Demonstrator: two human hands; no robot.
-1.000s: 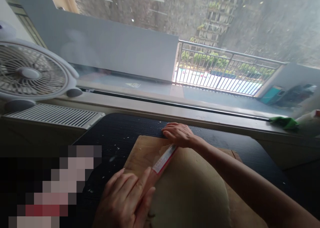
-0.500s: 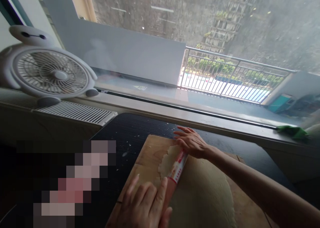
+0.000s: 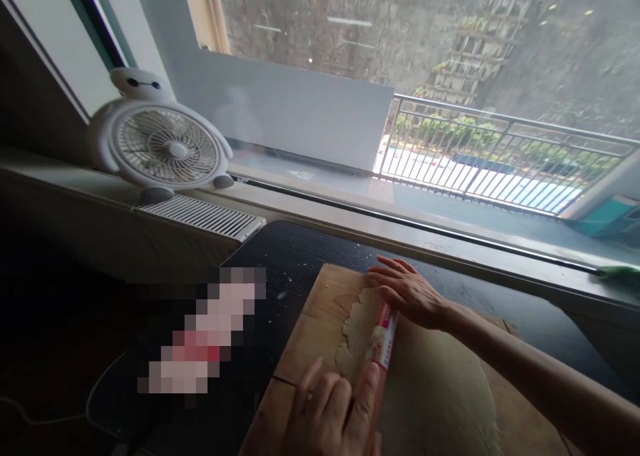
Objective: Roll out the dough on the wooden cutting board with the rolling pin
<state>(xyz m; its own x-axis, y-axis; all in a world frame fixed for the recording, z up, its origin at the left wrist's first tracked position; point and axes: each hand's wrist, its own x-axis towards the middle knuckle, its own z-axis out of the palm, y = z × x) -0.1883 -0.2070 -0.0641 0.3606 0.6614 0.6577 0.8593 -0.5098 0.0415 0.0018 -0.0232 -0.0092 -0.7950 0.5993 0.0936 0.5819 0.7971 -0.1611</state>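
A sheet of rolled-out dough (image 3: 440, 383) lies on a wooden board (image 3: 320, 316), ragged along its left edge. Across it, at a slant, rests a rolling pin (image 3: 383, 339) with a red and white printed label. My right hand (image 3: 413, 296) is over the pin's far end, palm down, with its fingers reaching past it to the left. The near end is under my left hand (image 3: 330, 409), whose index finger lies along the pin and whose other fingers are bent. Both hands are on the pin; the left palm is partly cut off by the frame's bottom.
The board lies on a dark table (image 3: 295, 243) sprinkled with white bits. A blurred-out pinkish item (image 3: 210, 336) is left of the board. Behind stand a white fan (image 3: 173, 146) on a vented sill and a large window. A green cloth (image 3: 620, 273) is at far right.
The whole view has shifted, so everything appears further right. My hands remain on the rolling pin, and a little more dough shows left of it.
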